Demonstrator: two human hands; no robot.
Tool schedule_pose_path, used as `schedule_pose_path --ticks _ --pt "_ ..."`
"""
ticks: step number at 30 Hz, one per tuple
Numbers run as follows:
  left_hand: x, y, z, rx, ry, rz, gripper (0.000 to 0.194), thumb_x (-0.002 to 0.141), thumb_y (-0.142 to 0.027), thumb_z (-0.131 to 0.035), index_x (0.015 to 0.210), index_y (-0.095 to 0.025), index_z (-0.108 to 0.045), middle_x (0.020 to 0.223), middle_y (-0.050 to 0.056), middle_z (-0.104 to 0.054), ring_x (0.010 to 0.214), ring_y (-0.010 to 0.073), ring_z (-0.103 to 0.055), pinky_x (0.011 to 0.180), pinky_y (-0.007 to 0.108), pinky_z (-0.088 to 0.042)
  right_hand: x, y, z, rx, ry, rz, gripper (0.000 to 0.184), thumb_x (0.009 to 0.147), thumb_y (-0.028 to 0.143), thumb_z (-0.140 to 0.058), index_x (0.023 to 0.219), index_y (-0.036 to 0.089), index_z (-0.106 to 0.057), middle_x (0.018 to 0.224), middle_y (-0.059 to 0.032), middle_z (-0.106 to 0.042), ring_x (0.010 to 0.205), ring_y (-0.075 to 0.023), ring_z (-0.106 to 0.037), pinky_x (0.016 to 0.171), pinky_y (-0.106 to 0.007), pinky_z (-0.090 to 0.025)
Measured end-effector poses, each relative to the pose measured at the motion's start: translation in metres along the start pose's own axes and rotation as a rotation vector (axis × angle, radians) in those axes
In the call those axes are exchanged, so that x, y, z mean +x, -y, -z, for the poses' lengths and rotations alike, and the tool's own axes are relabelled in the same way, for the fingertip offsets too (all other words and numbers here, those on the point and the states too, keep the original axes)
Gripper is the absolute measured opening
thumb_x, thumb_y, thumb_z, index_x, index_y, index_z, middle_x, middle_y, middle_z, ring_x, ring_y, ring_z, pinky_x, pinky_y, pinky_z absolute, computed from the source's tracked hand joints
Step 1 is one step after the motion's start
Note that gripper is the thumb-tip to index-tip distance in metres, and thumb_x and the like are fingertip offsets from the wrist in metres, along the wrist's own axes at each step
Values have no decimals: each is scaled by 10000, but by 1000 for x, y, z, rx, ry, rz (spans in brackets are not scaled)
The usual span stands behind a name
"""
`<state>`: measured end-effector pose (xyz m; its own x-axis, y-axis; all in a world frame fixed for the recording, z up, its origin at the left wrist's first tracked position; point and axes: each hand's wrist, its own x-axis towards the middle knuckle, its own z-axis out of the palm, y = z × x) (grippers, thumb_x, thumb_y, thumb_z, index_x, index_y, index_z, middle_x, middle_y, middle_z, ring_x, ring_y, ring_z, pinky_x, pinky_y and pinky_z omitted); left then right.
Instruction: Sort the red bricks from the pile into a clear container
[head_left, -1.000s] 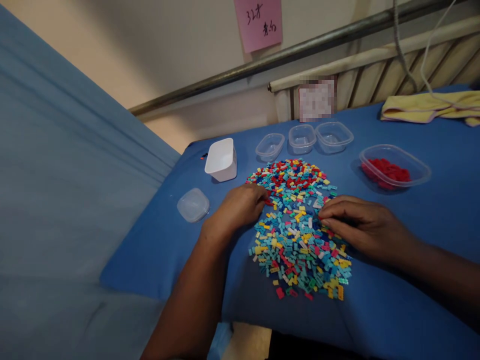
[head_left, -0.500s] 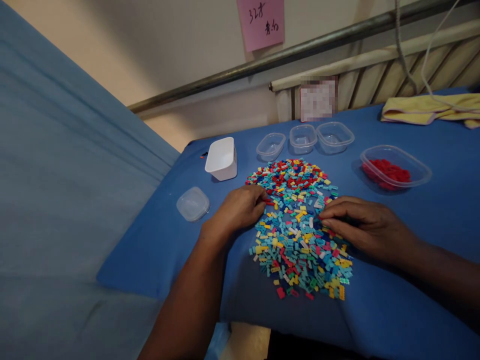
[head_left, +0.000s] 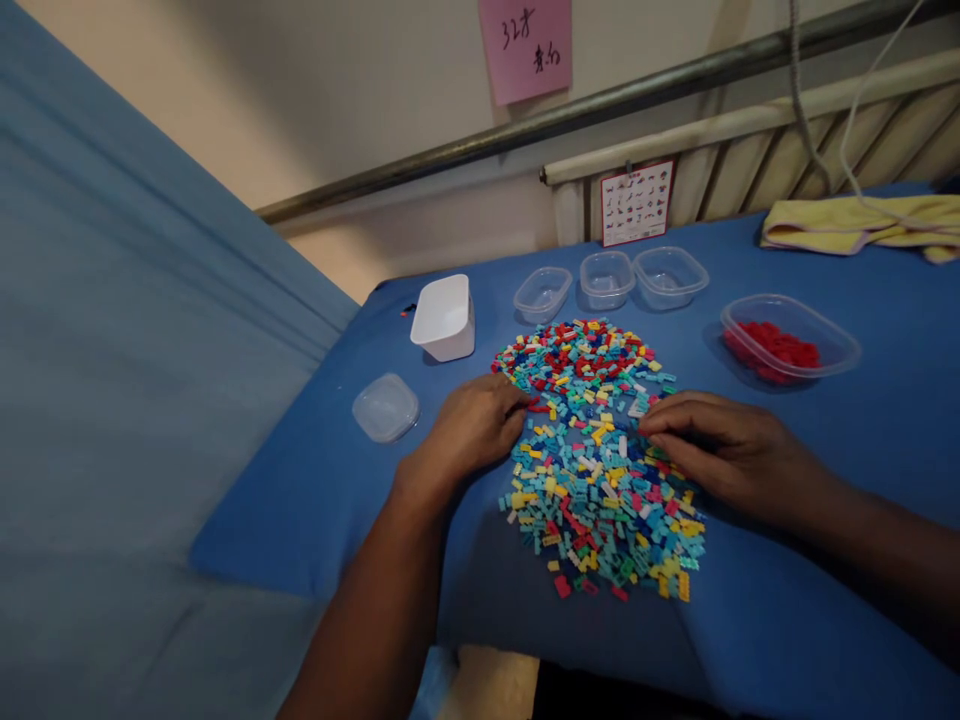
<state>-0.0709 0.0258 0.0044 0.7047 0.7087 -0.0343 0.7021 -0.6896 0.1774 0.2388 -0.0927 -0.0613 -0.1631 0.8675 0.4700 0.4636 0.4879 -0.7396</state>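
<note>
A wide heap of small coloured bricks (head_left: 596,450), cyan, red, yellow, blue and white, lies on a blue cloth (head_left: 787,560). My left hand (head_left: 476,425) rests at the heap's left edge, fingers curled and tips touching red bricks. My right hand (head_left: 720,450) lies on the heap's right side, fingers pressed together and pinching at small bricks; what they hold is too small to name. A clear tub (head_left: 840,340) to the right holds red bricks (head_left: 772,348).
Three clear tubs (head_left: 607,278) stand in a row behind the heap. A white box (head_left: 444,318) and a clear lid (head_left: 385,407) lie to the left. A yellow cloth (head_left: 855,222) is at the far right, by a radiator. A blue sheet hangs left.
Both hands stay nearly in place on the heap; the left hand has slid slightly down and toward me. The view shifted a little.
</note>
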Motion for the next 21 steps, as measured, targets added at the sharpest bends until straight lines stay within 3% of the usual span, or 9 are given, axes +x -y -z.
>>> schedule_pose_path --ticks 7,10,14,21 --pt "2 -3 0 -10 -47 123 138 998 -213 -610 1008 -196 -747 1009 88 -770 885 241 -680 797 378 -513 1 2 2 -2 42 -27 120 1054 274 -697 1132 288 -787 1062 -47 -817 930 -211 -782 822 -356 -642" --pt "6 -7 -5 -77 -101 79 130 1012 -223 -621 1041 -206 -747 1055 80 -777 961 234 -695 866 375 -524 2 4 1 1 53 -38 130 1068 294 -681 1140 279 -788 1054 -53 -814 906 -208 -773 797 -353 -634" --pt "12 -14 -10 -43 -67 -23 207 1042 -240 -588 1093 -214 -786 1091 92 -775 1028 255 -696 925 399 -526 2 7 0 3 88 -43 131 1080 300 -668 1113 278 -793 982 -38 -800 838 -187 -750 756 -327 -611" --pt "19 -18 -7 46 0 2 218 1020 -238 -586 945 -203 -789 984 93 -750 937 259 -668 814 378 -478 1 11 1 20 108 -49 135 1086 307 -659 1103 280 -790 985 -37 -800 851 -192 -749 774 -333 -598"
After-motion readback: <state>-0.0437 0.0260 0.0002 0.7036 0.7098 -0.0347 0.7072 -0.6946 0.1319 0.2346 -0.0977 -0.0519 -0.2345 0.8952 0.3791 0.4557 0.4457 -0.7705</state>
